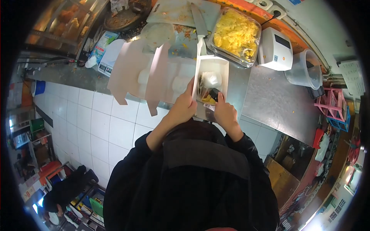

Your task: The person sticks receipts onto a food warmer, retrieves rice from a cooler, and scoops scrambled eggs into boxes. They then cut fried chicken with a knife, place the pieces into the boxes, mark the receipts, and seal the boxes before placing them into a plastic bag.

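A white paper food box (224,63) stands open at the counter's front edge. Inside it are a white wrapped bundle (211,79) and some yellow food (208,99). My left hand (185,106) is closed on the box's left wall. My right hand (226,114) is at the box's near right corner, its fingers closed round a small black object (214,93) whose kind I cannot make out. A white slip with a barcode (209,106) shows beside these fingers. To the left are more open paper boxes (154,82) with raised flaps and white bundles inside.
Behind the box lie a large knife (199,21) and a cutting board (177,10). A clear tray of yellow food (235,32), a white label printer (275,48) and a clear plastic tub (304,73) stand rightward. A kitchen scale (110,59) is left. A person (65,188) is at lower left.
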`<control>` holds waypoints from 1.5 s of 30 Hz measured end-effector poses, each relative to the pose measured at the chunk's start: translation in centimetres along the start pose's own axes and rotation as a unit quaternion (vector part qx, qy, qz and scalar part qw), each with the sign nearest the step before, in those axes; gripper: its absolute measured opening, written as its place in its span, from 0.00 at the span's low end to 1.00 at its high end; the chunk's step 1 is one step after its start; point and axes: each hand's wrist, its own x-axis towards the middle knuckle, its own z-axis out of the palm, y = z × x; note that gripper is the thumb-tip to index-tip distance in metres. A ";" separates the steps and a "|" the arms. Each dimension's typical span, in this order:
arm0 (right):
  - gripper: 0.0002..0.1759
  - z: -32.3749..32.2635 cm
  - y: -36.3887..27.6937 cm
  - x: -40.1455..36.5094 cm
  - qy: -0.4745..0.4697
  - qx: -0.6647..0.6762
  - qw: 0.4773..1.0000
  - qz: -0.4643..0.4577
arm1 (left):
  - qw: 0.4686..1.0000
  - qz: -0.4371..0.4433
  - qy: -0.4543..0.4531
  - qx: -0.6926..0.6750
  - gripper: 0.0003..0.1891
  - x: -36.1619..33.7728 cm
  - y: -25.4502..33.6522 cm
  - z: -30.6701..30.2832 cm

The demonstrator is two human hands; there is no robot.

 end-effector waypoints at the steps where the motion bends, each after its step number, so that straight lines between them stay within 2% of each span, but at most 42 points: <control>1: 0.28 0.0 0.0 0.0 -0.002 -0.002 1.000 -0.005 | 1.000 0.003 0.011 -0.002 0.40 0.1 -0.3 0.1; 4: 0.27 0.2 0.3 0.4 -0.017 0.012 0.999 -0.048 | 1.000 -0.002 0.019 -0.013 0.40 0.4 -0.8 0.3; 6: 0.23 0.4 0.8 0.6 0.009 0.004 0.996 -0.094 | 0.999 0.002 0.031 -0.016 0.39 0.5 -1.1 0.5; 11: 0.22 -1.0 2.1 2.0 -0.025 0.025 0.988 -0.149 | 0.997 -0.021 0.050 -0.050 0.39 0.4 -2.8 1.6; 13: 0.22 -1.1 2.9 2.2 -0.026 0.017 0.984 -0.174 | 0.970 0.101 0.209 -0.078 0.38 -0.3 -4.4 4.2; 14: 0.23 -1.2 3.0 2.3 -0.026 0.007 0.983 -0.181 | 0.967 0.099 0.220 -0.079 0.38 -1.2 -4.9 5.6; 16: 0.23 -1.5 3.2 2.4 -0.030 -0.008 0.980 -0.199 | 0.942 -0.013 0.301 -0.147 0.36 -3.5 -6.0 8.6; 17: 0.23 -1.8 3.3 2.5 -0.039 -0.016 0.977 -0.208 | 0.938 -0.015 0.312 -0.149 0.36 -3.9 -7.0 9.7; 18: 0.23 -2.1 3.5 2.5 -0.049 -0.023 0.975 -0.217 | 0.933 -0.087 0.221 -0.272 0.35 -4.2 -8.1 10.9; 19: 0.23 -2.2 3.8 2.8 -0.056 -0.026 0.973 -0.224 | 0.900 -0.156 0.123 -0.389 0.35 -4.6 -7.9 11.6; 20: 0.23 -2.3 4.2 3.3 -0.062 -0.027 0.967 -0.246 | 0.895 -0.161 0.133 -0.395 0.35 -4.6 -7.8 12.6; 22: 0.23 -2.7 4.4 4.3 -0.077 -0.029 0.958 -0.275 | 0.863 -0.078 0.129 -0.483 0.38 -3.1 -7.5 13.7; 24: 0.23 -3.2 4.5 5.1 -0.106 -0.042 0.938 -0.326 | 0.861 -0.078 0.167 -0.474 0.41 -1.8 -7.5 14.1; 26: 0.22 -2.6 4.7 6.3 -0.111 -0.042 0.926 -0.358 | 0.837 -0.050 0.145 -0.525 0.44 -1.3 -6.6 13.7; 30: 0.19 -2.7 4.5 8.2 -0.199 -0.014 0.893 -0.403 | 0.801 -0.075 0.169 -0.570 0.45 -1.4 -4.8 13.5; 31: 0.18 -2.9 4.6 8.6 -0.227 -0.002 0.882 -0.412 | 0.805 -0.034 0.154 -0.571 0.45 -1.3 -4.8 13.5; 35: 0.16 -2.4 6.0 9.9 -0.226 0.085 0.857 -0.456 | 0.795 -0.057 0.183 -0.576 0.45 -1.2 -4.4 14.0; 37: 0.21 -3.4 6.2 10.0 -0.401 0.185 0.849 -0.289 | 0.792 -0.022 0.167 -0.587 0.44 -1.2 -4.7 13.9; 38: 0.21 -4.0 6.3 9.9 -0.401 0.183 0.849 -0.292 | 0.792 -0.021 0.169 -0.586 0.44 -1.2 -4.8 13.9; 40: 0.21 -5.3 6.7 9.9 -0.472 0.234 0.835 -0.157 | 0.793 -0.023 0.157 -0.589 0.43 -1.2 -4.9 13.9; 45: 0.20 -6.2 7.0 11.4 -0.514 0.242 0.814 -0.119 | 0.788 -0.025 0.154 -0.596 0.44 -1.6 -5.0 14.0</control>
